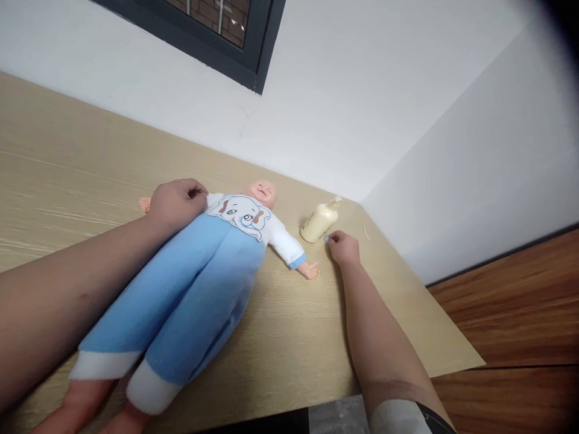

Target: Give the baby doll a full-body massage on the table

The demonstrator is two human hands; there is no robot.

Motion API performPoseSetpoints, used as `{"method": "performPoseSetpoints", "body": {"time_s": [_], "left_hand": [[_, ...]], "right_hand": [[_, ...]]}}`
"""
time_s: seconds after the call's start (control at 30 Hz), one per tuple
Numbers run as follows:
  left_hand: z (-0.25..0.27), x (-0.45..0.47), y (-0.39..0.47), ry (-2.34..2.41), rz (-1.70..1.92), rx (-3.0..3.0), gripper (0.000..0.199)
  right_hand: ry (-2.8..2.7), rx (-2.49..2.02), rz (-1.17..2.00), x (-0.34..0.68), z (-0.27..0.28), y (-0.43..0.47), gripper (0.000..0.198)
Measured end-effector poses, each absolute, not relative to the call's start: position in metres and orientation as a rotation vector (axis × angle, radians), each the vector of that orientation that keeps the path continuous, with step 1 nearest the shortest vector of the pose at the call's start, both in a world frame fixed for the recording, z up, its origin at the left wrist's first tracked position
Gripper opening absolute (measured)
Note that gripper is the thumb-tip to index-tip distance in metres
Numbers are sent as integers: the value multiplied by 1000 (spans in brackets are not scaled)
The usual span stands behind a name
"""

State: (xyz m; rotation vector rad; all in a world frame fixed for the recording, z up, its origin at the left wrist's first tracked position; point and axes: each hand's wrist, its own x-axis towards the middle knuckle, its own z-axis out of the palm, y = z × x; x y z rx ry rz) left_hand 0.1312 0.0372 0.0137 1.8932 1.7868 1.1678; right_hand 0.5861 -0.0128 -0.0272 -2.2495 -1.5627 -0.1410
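Note:
A baby doll lies on its back on the table, dressed in a white top with an elephant face and blue trousers with white cuffs. My left hand is closed at the doll's white sleeve on the left of the view, covering most of that arm. The doll's small hand shows past my wrist. My right hand pinches a small pale-blue piece just above the table, its kind too small to make out. Close beside it, a cream pump bottle stands upright, apart from the doll's other hand.
The light wooden table meets a white wall at the back. A thin white strip lies right of my right hand. Above is a dark-framed window. Brown wooden panels stand beyond the table's right edge.

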Motion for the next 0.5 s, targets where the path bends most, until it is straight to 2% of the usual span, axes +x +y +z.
{"method": "performPoseSetpoints", "body": {"time_s": [0.5], "left_hand": [[17, 132, 33, 1827, 1169, 1897, 23]], "right_hand": [[-1846, -2211, -151, 574, -25, -11, 34]]}}
